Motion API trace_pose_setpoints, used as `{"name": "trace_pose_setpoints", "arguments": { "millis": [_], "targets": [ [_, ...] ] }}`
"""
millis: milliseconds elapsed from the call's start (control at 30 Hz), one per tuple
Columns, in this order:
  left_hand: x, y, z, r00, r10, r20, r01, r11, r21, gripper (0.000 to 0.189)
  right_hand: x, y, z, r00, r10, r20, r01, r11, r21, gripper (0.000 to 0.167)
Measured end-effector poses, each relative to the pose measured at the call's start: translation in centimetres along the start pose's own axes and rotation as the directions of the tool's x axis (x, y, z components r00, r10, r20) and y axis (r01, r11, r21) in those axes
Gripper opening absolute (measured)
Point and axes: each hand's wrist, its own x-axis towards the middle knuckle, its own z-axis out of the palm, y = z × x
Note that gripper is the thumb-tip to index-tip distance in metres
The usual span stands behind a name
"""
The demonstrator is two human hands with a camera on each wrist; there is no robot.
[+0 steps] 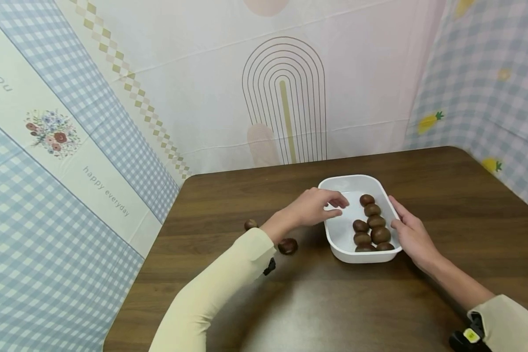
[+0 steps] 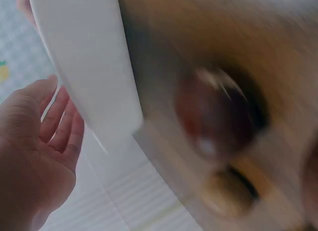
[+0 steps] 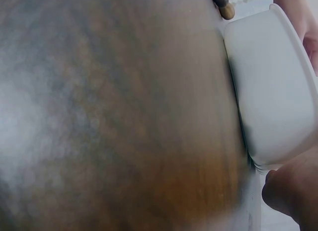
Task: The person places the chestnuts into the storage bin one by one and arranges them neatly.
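A white rectangular dish stands on the table with several brown chestnuts in it, mostly along its right side. My left hand reaches over the dish's left rim, its fingers loosely bent. In the left wrist view nothing shows between the thumb and fingers of that left hand. My right hand grips the dish's right wall, thumb at the rim and fingers along the outside. Near my left forearm lie a dark chestnut and a lighter brown one, partly hidden by the sleeve.
The dark wooden table ends at a patterned cloth wall behind, with checked cloth on the right. At the right edge of the left wrist view another brown shape is cut off.
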Motion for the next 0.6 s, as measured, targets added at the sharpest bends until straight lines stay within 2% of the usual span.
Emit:
{"name": "trace_pose_setpoints", "arguments": {
  "millis": [267, 600],
  "targets": [
    [-3.3, -3.3, -1.7, 0.99, -0.071, -0.121, 0.065, 0.997, -0.051, 0.027, -0.1, 0.1, 0.0, 1.0, 0.012, 0.013, -0.012, 1.0, 0.017, 0.064],
    [-8.2, -7.0, -3.6, 0.963, -0.183, -0.196, 0.179, 0.983, -0.039, 0.037, 0.0, 0.1, -0.2, 1.0, 0.01, 0.017, -0.01, 1.0, 0.016, 0.063]
  ]
}}
